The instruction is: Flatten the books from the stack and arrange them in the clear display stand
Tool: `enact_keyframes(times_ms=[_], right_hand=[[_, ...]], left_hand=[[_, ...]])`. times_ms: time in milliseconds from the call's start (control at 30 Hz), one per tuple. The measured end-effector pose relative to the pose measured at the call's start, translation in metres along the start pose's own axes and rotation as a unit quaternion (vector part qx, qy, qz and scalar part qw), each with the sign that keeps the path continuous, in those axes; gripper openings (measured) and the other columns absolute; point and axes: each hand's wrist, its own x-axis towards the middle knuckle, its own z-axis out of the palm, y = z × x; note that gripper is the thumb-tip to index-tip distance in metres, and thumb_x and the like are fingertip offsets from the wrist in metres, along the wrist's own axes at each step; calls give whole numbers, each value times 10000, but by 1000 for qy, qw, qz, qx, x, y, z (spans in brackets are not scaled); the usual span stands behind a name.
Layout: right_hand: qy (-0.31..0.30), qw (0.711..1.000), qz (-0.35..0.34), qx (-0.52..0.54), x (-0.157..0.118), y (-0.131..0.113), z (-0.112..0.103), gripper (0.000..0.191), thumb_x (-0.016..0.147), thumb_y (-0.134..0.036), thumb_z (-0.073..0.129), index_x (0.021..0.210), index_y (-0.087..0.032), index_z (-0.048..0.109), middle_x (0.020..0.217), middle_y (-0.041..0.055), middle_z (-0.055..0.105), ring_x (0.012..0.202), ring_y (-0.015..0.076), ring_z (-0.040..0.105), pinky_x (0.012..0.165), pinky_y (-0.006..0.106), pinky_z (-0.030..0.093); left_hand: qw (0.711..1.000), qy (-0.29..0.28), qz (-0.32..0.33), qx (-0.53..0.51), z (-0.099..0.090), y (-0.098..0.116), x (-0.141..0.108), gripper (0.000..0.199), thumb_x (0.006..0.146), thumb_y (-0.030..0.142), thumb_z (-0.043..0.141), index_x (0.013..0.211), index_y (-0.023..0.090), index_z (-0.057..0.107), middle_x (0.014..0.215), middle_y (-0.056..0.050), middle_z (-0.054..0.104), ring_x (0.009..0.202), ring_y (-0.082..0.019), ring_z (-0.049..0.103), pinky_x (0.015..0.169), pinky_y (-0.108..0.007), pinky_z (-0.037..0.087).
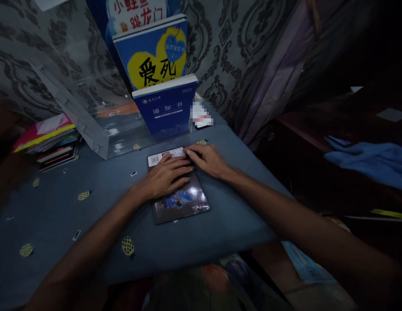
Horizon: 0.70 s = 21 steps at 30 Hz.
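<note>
A thin dark book (194, 198) lies on the cloth-covered table, back cover up, with a barcode label along its far edge and a small blue picture near its close edge. My left hand (170, 175) rests flat across the cover with its fingers apart. At the far right corner of the book, my right hand (207, 160) is closed, thumb and fingertips pinched at the corner. The fingers partly hide the label and the middle of the cover.
A clear acrylic rack (97, 140) behind the book holds several upright books, a blue one (170, 112) in front. Another stack of books (55, 138) lies at the left. The table's right edge runs beside my right forearm; blue cloth (369, 162) lies beyond it.
</note>
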Motion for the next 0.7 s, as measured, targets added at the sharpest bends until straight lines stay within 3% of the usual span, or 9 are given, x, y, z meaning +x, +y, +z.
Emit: enact_keyframes(times_ms=[133,367,533,700], right_hand=[[-4,1000,0,-7,1,1,0,307,975,-280,461,941,-178,749,886,67,767,821,203,691,800,314,509],[-6,1000,6,-9,1,1,1,308,981,-305,468,937,-178,745,880,55,762,825,194,690,788,293,501],[-7,1000,3,-4,0,0,0,299,973,-279,469,998,-172,746,914,57,768,842,197,693,807,300,501],[-4,1000,0,-11,0,0,1,296,959,-260,472,1006,-177,753,927,50,774,855,196,694,814,297,501]], left_hand=[[1000,-2,-1,10,1,4,1,391,1038,383,457,1345,196,611,1436,-110,592,1399,-269,479,1180,-540,332],[999,-12,21,-43,-3,12,-3,365,1039,399,454,1326,267,635,1420,-64,611,1388,-257,492,1194,-550,303],[999,-12,32,-20,-2,18,-6,380,1037,396,461,1329,226,635,1427,-87,605,1375,-269,507,1183,-538,327],[997,-27,41,-58,-2,27,-10,366,1026,383,492,1347,267,624,1449,-74,588,1427,-267,451,1211,-565,267]])
